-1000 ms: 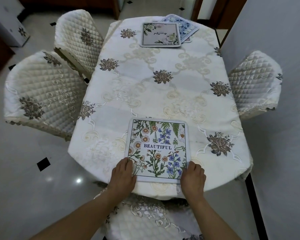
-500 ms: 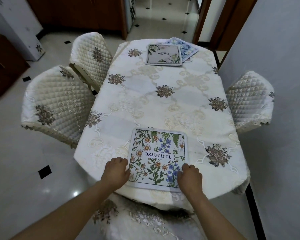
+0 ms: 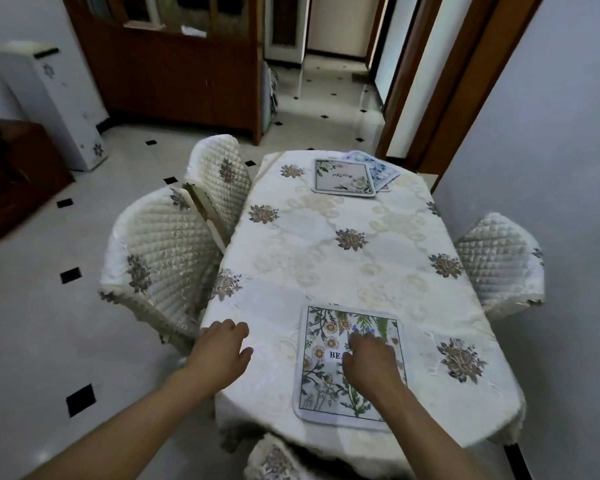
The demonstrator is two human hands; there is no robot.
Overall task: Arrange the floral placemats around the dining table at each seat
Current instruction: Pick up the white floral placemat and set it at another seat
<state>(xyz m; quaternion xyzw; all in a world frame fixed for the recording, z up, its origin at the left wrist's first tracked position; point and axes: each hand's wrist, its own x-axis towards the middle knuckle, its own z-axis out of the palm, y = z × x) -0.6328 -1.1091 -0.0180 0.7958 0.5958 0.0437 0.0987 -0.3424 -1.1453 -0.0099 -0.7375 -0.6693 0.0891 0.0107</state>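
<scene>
**A:** Where do the mats lie?

**B:** One placemat lies flat at the near end of the table, in front of the near chair. The others form a stack at the far end, with a blue mat fanned out beneath the top one.

**A:** And the hands?

**B:** Left hand: fingers loosely bent, gripping nothing, over the table's near left corner. Right hand: fingers loosely bent, gripping nothing, over the middle of the near placemat. Blur hides whether it touches.

**A:** Which relation governs the coming move?

**B:** Probably the stack's bearing. It lies straight ahead along the table, slightly right of the midline and well apart from both hands, and the right hand is the nearer. The top mat's wider side appears to run across the table, so a long edge faces the person. The two left chairs and the right chair have no mat yet.

**A:** What stays unclear?

**B:** How many mats are in the stack: only a pale corner peeps out below. The right hand covers the printed word except for "BE", and the near chair is cut off by the bottom edge
</scene>
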